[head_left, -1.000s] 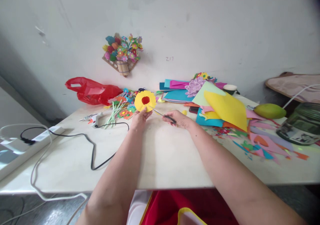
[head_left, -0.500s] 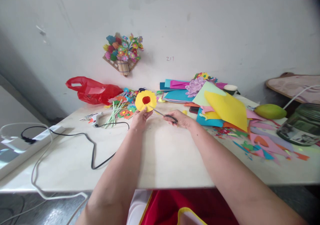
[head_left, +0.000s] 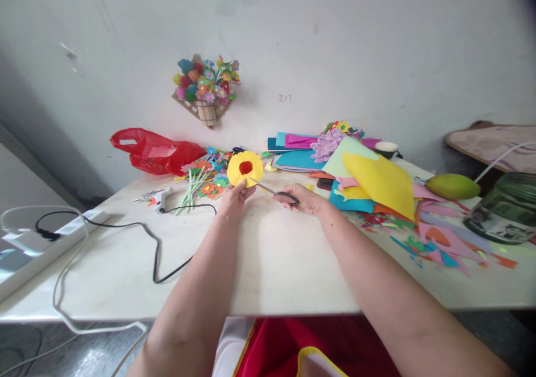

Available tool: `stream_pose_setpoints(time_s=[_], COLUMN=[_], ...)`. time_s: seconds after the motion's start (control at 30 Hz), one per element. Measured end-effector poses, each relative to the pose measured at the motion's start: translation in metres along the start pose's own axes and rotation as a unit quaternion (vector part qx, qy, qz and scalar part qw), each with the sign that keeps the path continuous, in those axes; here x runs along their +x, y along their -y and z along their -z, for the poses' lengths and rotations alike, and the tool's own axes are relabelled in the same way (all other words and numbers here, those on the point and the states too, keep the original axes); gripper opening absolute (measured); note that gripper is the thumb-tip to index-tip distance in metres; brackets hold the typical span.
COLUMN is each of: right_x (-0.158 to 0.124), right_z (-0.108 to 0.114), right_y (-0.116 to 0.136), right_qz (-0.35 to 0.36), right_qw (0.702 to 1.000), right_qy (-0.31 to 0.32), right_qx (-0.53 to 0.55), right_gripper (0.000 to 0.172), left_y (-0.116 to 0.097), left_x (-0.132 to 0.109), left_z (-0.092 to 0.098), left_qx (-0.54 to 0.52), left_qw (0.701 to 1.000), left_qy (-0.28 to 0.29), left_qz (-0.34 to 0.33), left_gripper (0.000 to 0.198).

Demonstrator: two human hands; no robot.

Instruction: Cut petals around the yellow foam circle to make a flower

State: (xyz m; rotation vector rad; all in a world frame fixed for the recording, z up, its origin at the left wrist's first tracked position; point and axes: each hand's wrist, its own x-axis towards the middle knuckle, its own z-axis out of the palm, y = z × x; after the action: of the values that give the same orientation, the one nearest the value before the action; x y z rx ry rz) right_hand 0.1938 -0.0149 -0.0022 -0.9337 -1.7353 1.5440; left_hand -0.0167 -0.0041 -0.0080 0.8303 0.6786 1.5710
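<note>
Between the thumb and fingers of my left hand [head_left: 235, 199] is a yellow foam flower [head_left: 234, 171] with a scalloped edge and a red round centre [head_left: 245, 167]. It is held up above the table, facing me. My right hand [head_left: 299, 197] is closed around the dark handles of a pair of scissors [head_left: 268, 189]. The blades point left, their tips at the lower right edge of the flower. Whether the tips are cutting into the foam I cannot tell.
Left of my hands lie a white glue gun [head_left: 161, 199] with a black cord, pale green stems [head_left: 190, 190] and a red plastic bag [head_left: 154, 152]. On the right are coloured foam sheets [head_left: 381, 181], foam scraps [head_left: 446, 243], a green mango [head_left: 452, 186] and a glass jar [head_left: 506, 209].
The flower has shifted very slightly to the right, along with the scissors. Both hands keep their grip, and the other things have stayed in place.
</note>
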Motion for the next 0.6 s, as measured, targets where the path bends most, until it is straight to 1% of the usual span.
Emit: stream_pose_setpoints(time_s=[0.2,0.4,0.6], right_x=[0.0001,0.0014,0.0017], right_z=[0.0024,0.0051,0.004], right_y=[-0.0013,-0.0041,-0.0048], right_qz=[-0.003,-0.001,0.003], right_qw=[1.0,1.0,1.0], right_qy=[0.005,0.005,0.001], right_qx=[0.006,0.005,-0.009], right_gripper=[0.029,0.028,0.033], left_y=[-0.0009,-0.0034,-0.0026], left_x=[0.0009,0.0005,0.001], left_z=[0.0018,0.0047,0.0067], left_qx=[0.006,0.03,0.038], left_qw=[1.0,0.999,0.999], left_qy=[-0.003,0.011,0.02], left_qz=[0.017,0.032,0.029], left_gripper=[0.031,0.034,0.034])
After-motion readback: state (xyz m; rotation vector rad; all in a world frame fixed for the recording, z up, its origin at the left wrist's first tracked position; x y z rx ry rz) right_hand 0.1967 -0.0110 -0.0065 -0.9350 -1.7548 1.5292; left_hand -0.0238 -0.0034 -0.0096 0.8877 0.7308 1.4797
